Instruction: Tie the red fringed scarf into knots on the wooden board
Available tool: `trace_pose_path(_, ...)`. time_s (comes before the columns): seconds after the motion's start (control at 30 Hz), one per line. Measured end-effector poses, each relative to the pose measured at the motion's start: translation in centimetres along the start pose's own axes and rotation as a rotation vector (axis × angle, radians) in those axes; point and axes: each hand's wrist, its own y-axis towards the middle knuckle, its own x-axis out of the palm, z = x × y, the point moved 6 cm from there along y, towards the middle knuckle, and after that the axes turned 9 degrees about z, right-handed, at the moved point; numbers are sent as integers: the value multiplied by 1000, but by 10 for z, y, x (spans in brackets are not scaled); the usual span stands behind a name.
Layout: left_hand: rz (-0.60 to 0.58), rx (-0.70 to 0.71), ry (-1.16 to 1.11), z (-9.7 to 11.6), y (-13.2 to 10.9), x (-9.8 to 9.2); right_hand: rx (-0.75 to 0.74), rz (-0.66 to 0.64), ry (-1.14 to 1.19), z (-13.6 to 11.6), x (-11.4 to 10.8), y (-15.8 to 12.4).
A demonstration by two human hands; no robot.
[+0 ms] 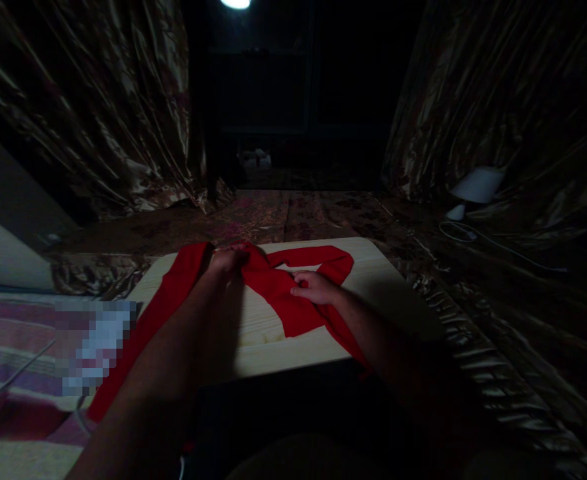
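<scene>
A long strip of red cloth (278, 287) lies in loose bends over a pale wooden tabletop (253, 333). One stretch hangs off the table's left side, and another runs down past the front edge under my right forearm. At the far edge, my left hand (229, 259) is closed on the strip, with its fingertips partly hidden by the cloth. My right hand (316, 288) pinches the strip's edge near the middle of the table, thumb on top and fingers curled. Between the hands the cloth lies fairly flat and slants down to the right.
Striped bedding (18, 333) with a pale cable is at the left, beside a blurred-out patch. Behind the table lies a dark patterned cover (293, 213). A small white lamp (478, 185) with a cord stands at the right. Heavy curtains (138, 100) frame a dark window.
</scene>
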Motion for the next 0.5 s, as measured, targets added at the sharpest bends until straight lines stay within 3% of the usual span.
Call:
trace_pose_path(0.23,70,-53,-250,4,11,-5,22,26,41,4,-1,1)
trace_pose_path(0.5,222,77,-222,-1,7,-16,14,-14,76,0,0,0)
